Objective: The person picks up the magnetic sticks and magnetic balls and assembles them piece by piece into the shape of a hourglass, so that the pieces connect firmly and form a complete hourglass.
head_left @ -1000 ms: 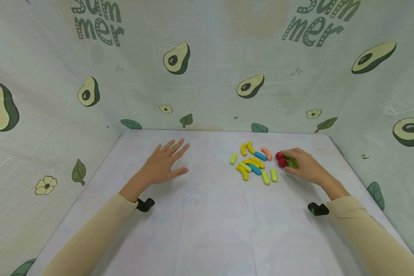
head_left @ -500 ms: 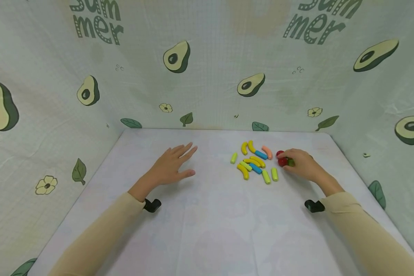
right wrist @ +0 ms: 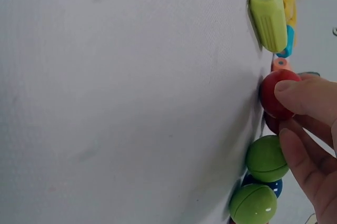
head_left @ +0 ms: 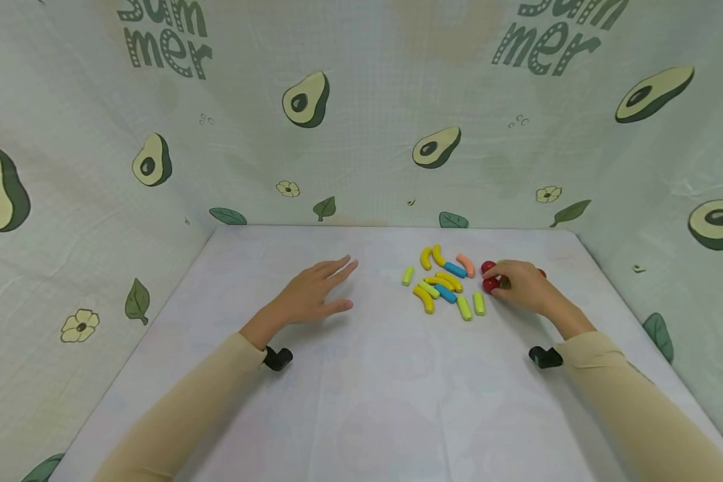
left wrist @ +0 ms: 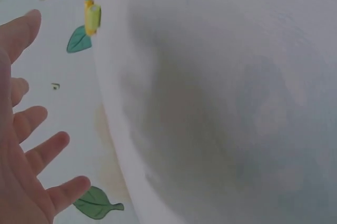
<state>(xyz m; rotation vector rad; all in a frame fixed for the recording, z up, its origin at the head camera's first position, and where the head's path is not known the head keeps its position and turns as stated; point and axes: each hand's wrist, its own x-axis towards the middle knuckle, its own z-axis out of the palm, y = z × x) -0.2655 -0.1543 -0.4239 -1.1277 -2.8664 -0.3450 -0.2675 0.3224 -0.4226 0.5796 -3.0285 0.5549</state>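
Note:
My right hand (head_left: 521, 286) pinches a glossy red ball (right wrist: 275, 97) between thumb and fingers, close over the table. Beside it in the head view lies another red ball (head_left: 489, 266). Under and behind the fingers, the right wrist view shows a green ball (right wrist: 266, 155), a second green ball (right wrist: 253, 204) and a dark blue ball (right wrist: 275, 186), mostly hidden. At the hand's far side a further bit of red (head_left: 542, 273) peeks out. My left hand (head_left: 307, 294) hovers over the table at left, fingers extended and thumb apart, holding nothing.
Left of the red balls lie several small curved yellow bananas (head_left: 428, 299), lime-green sticks (head_left: 464, 308), blue sticks (head_left: 445, 294) and one orange curved piece (head_left: 466, 265). The white table (head_left: 373, 395) meets a printed cloth backdrop (head_left: 361, 134) at the back and sides.
My left hand has moved right and turned more side-on. The right hand stays at the balls, its fingers now farther over the front red one; the green ones are mostly covered.

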